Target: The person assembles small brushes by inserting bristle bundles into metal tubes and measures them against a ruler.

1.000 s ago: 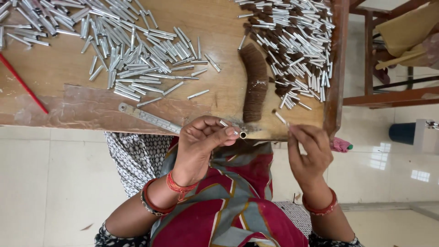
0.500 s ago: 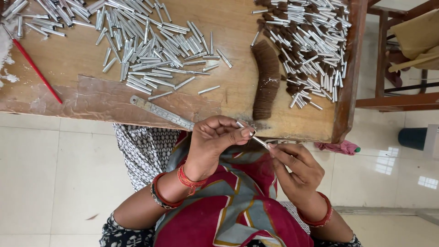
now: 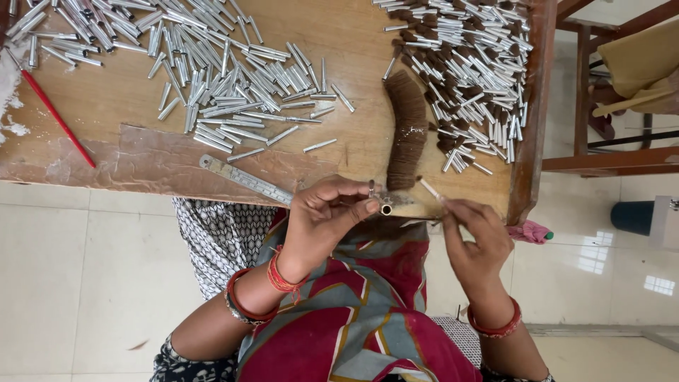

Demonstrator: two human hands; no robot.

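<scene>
Left hand [image 3: 327,218] pinches short silver metal tube [image 3: 385,209] just off the worn wooden table's [image 3: 212,159] near edge. Right hand [image 3: 472,233] grips thin pale stick [image 3: 431,189] beside it; open floor below.

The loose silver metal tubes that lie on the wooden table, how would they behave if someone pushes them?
The silver tubes look round and smooth, so they would probably roll or scatter across the flat wooden table. They seem thin and hollow, like the one in the left hand, so likely light yet stiff. Their shiny surface may be slippery.
</scene>
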